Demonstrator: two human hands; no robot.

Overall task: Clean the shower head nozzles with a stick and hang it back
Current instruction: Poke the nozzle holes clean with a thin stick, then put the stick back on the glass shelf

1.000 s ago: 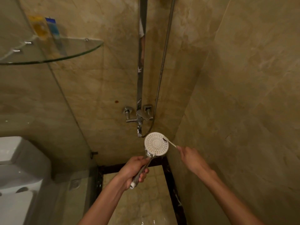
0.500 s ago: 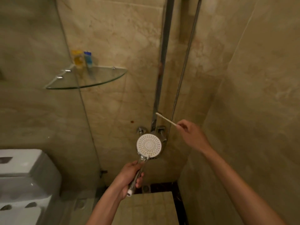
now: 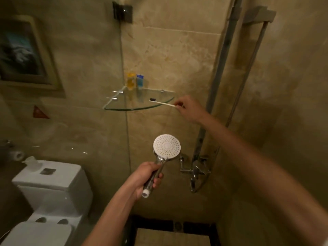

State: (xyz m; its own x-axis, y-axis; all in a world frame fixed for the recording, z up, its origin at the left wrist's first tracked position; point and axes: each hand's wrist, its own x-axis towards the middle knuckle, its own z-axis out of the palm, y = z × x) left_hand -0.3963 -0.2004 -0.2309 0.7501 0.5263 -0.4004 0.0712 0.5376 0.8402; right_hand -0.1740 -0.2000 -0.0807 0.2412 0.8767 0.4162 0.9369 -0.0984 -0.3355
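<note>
My left hand (image 3: pixel 148 176) grips the chrome handle of the shower head (image 3: pixel 166 146), whose round white nozzle face points toward me. My right hand (image 3: pixel 189 108) is raised to the glass corner shelf (image 3: pixel 124 108) and pinches the end of a thin white stick (image 3: pixel 162 102) with a dark tip. The stick lies over the shelf's right part, its dark tip pointing left; whether it rests on the glass I cannot tell. High on the wall to the right a chrome bracket (image 3: pixel 257 15) tops the shower rail.
Two small bottles (image 3: pixel 134 81), yellow and blue, stand at the back of the shelf. A glass partition (image 3: pixel 124 50) divides the shower from a white toilet (image 3: pixel 51 190) at lower left. The chrome tap mixer (image 3: pixel 194 168) and hose (image 3: pixel 245 75) sit on the wall right of the shower head.
My right hand has lifted the stick away from the nozzle face and up left to the glass shelf. The left hand still holds the shower head. The view has tilted upward.
</note>
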